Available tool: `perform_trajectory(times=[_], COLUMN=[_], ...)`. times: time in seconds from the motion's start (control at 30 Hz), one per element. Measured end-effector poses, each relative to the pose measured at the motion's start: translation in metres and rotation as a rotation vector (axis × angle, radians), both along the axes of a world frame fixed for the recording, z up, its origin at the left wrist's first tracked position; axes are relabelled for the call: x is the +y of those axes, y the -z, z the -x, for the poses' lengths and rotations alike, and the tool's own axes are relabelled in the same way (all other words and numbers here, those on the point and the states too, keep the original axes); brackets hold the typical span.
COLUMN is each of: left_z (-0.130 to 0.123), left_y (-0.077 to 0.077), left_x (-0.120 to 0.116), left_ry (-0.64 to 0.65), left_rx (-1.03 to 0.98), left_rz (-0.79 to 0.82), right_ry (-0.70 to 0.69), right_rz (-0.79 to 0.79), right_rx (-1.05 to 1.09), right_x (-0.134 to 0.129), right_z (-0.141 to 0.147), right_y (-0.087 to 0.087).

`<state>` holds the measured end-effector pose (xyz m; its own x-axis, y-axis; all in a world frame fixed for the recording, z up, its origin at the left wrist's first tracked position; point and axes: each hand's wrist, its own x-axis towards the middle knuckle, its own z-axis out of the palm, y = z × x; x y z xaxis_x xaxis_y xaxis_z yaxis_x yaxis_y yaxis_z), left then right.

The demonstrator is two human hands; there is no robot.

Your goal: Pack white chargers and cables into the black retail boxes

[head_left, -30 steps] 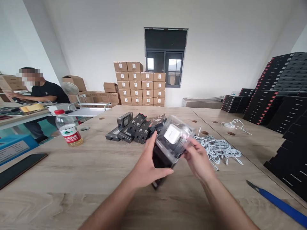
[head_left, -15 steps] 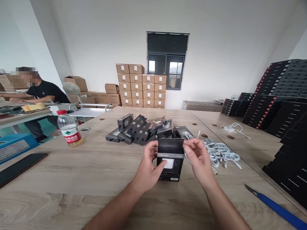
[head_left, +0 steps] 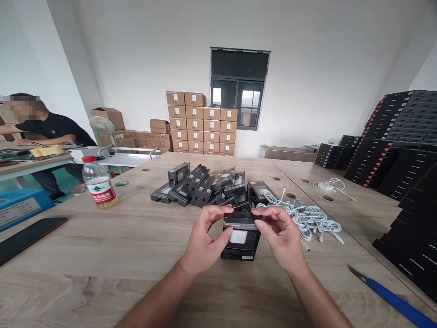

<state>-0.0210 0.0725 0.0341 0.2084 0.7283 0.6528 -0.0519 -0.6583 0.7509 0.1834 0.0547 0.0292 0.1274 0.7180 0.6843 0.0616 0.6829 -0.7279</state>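
A small black retail box (head_left: pixel 239 249) with a white device pictured on its front stands upright on the wooden table before me. My left hand (head_left: pixel 204 239) grips its upper left edge, thumb on the front and fingers at the top. On the other side, my right hand (head_left: pixel 282 236) pinches the upper right edge, with fingertips on the top flap. The flap lies folded low over the opening, and my fingers partly hide it. Behind the box is a heap of similar black boxes (head_left: pixel 197 187). Coiled white cables (head_left: pixel 316 217) lie to the right.
A blue-handled knife (head_left: pixel 392 295) lies at right front, below tall stacks of black boxes (head_left: pixel 368 159). A bottle (head_left: pixel 100 186), a dark phone (head_left: pixel 30 239) and a blue box (head_left: pixel 25 207) are at left. A person (head_left: pixel 56 127) sits at another table. Brown cartons (head_left: pixel 194 123) stand behind.
The box's raised top flap has come down over the opening. Both hands have moved in along the top edge, the right one now closer to the left. The person at left has leaned further left.
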Motion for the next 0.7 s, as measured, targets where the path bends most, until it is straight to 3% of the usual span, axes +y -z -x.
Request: perform_trajectory(times=[0.2,0.37,0.6,0.7], left_z=[0.006,0.004,0.011,0.007], left_y=[-0.008,-0.010,-0.001,0.010], left_x=[0.003,0.006,0.011,0.009], left_ry=[-0.046,-0.053,-0.042,-0.172], left_rx=[0.142,0.152,0.211,0.334], left_rz=[-0.174,-0.192,-0.217,-0.178], right_ry=[-0.028,-0.068,-0.124,0.008], right_rz=[-0.064,-0.045,0.019,0.012], right_rx=[-0.139,-0.200,-0.268,-0.185], right_x=[-0.001,0.000,0.003,0.015], right_z=[-0.003,-0.008,-0.016,-0.010], right_y=[-0.006,-0.010,-0.003,0.008])
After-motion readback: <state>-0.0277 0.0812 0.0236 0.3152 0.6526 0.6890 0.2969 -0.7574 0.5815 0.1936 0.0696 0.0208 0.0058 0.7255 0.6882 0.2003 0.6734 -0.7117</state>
